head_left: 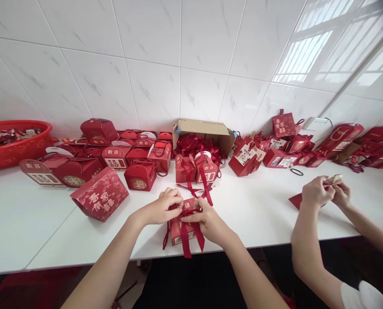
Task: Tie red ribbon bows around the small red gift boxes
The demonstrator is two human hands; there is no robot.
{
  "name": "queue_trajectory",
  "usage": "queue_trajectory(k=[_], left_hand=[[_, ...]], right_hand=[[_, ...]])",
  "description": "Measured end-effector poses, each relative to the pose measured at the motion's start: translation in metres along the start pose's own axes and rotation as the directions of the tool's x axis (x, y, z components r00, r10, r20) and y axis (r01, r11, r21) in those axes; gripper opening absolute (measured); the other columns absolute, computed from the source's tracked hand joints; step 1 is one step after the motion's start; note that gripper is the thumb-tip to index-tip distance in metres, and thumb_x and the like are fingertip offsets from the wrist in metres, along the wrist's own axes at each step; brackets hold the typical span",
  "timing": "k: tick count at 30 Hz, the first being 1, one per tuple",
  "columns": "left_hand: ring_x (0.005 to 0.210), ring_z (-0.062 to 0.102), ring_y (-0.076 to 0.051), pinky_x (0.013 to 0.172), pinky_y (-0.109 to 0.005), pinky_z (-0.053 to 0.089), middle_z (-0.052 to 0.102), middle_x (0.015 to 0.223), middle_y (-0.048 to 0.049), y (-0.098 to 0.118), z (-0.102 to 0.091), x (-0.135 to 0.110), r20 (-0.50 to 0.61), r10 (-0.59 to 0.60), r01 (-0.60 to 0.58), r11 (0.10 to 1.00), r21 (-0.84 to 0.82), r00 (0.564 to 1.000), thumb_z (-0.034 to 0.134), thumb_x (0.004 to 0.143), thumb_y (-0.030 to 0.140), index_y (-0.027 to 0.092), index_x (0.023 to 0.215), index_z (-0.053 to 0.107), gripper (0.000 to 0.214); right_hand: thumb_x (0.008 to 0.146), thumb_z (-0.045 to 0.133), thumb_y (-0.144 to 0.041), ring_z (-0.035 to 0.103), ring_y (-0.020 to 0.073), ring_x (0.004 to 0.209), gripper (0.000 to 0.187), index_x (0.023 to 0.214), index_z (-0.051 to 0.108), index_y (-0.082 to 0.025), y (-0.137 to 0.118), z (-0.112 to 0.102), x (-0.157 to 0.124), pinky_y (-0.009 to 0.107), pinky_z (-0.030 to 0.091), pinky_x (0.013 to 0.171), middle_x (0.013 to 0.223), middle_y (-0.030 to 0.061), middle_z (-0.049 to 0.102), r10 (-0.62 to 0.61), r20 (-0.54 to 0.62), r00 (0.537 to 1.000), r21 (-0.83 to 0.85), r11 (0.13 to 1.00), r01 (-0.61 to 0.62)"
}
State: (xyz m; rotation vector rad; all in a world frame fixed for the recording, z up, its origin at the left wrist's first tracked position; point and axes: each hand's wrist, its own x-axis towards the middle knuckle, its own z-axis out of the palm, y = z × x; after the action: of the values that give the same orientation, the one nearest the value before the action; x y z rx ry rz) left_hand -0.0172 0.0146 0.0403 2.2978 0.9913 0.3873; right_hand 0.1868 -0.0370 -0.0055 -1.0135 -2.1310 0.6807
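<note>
A small red gift box (178, 229) stands at the near edge of the white counter (262, 210). A dark red ribbon (186, 240) is wrapped around it, with its ends hanging over the front. My left hand (164, 207) is closed, pinching the ribbon on top of the box. My right hand (207, 221) is closed too, gripping the ribbon from the right side. Both hands meet over the box top.
Many red gift boxes (99, 195) crowd the back of the counter. A cardboard box (204, 131) holds loose red ribbons. A red basket (16, 143) sits far left. At right, another person's hands (326, 193) work on a flat red piece. A black hair band (297, 172) lies nearby.
</note>
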Motion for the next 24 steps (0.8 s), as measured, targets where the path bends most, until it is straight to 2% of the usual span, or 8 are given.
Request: queue_trajectory(k=[4,8,12,15,19,24], left_hand=[[0.113,0.045,-0.022,0.100,-0.036,0.038,0.052,0.112,-0.0048,-0.008,0.005,0.001,-0.032,0.045,-0.048,0.995,-0.091,0.998,0.049,0.088,0.036,0.023,0.081,0.058,0.017],[0.122,0.041,-0.024,0.102,-0.038,0.039,0.048,0.126,-0.0073,-0.014,0.008,0.001,0.024,0.063,-0.059,0.987,-0.149,0.998,0.051,0.087,0.038,0.021,0.076,0.055,0.020],[0.126,0.039,-0.026,0.106,-0.041,0.035,0.048,0.129,-0.0093,-0.016,0.005,0.000,0.043,0.119,-0.111,0.980,-0.167,0.992,0.063,0.079,0.036,0.022,0.086,0.057,0.017],[0.124,0.044,-0.024,0.107,-0.041,0.034,0.052,0.126,-0.0096,-0.017,0.002,-0.003,0.046,0.167,-0.153,0.965,-0.213,0.985,0.062,0.080,0.033,0.023,0.097,0.058,0.020],[0.120,0.049,-0.024,0.104,-0.040,0.038,0.055,0.125,-0.0101,-0.021,0.002,-0.004,0.012,0.132,-0.125,0.958,-0.257,0.991,0.060,0.081,0.031,0.023,0.093,0.061,0.015],[0.115,0.053,-0.023,0.102,-0.040,0.040,0.059,0.121,-0.0093,-0.020,0.005,-0.001,-0.018,0.117,-0.117,0.948,-0.298,0.993,0.059,0.083,0.035,0.022,0.085,0.062,0.014]], right_hand=[[0.083,0.043,0.005,0.048,0.0163,0.089,0.051,0.103,0.073,-0.030,0.002,0.001,-0.001,0.034,0.050,0.083,0.092,0.0039,0.041,-0.001,-0.020,1.000,0.029,1.000,0.002],[0.083,0.042,0.005,0.049,0.0162,0.090,0.051,0.103,0.074,-0.030,0.003,0.002,-0.001,0.034,0.050,0.085,0.094,0.0043,0.042,0.000,-0.023,1.000,0.038,0.999,0.001],[0.080,0.043,0.006,0.049,0.0162,0.091,0.053,0.103,0.073,-0.031,0.002,0.001,-0.001,0.035,0.051,0.084,0.095,0.0041,0.044,-0.006,-0.026,1.000,0.034,0.999,0.007],[0.081,0.044,0.006,0.050,0.0164,0.093,0.052,0.102,0.074,-0.031,0.001,0.000,-0.001,0.036,0.051,0.087,0.095,0.0044,0.045,0.000,-0.037,0.999,0.055,0.998,0.002],[0.084,0.045,0.002,0.051,0.0166,0.095,0.047,0.103,0.073,-0.031,0.003,0.000,-0.001,0.037,0.051,0.090,0.099,0.0048,0.047,0.004,-0.039,0.999,0.093,0.996,-0.001],[0.084,0.044,0.003,0.052,0.0168,0.092,0.050,0.105,0.072,-0.032,0.005,0.000,-0.001,0.037,0.053,0.086,0.097,0.0050,0.048,0.005,-0.022,1.000,0.052,0.999,-0.004]])
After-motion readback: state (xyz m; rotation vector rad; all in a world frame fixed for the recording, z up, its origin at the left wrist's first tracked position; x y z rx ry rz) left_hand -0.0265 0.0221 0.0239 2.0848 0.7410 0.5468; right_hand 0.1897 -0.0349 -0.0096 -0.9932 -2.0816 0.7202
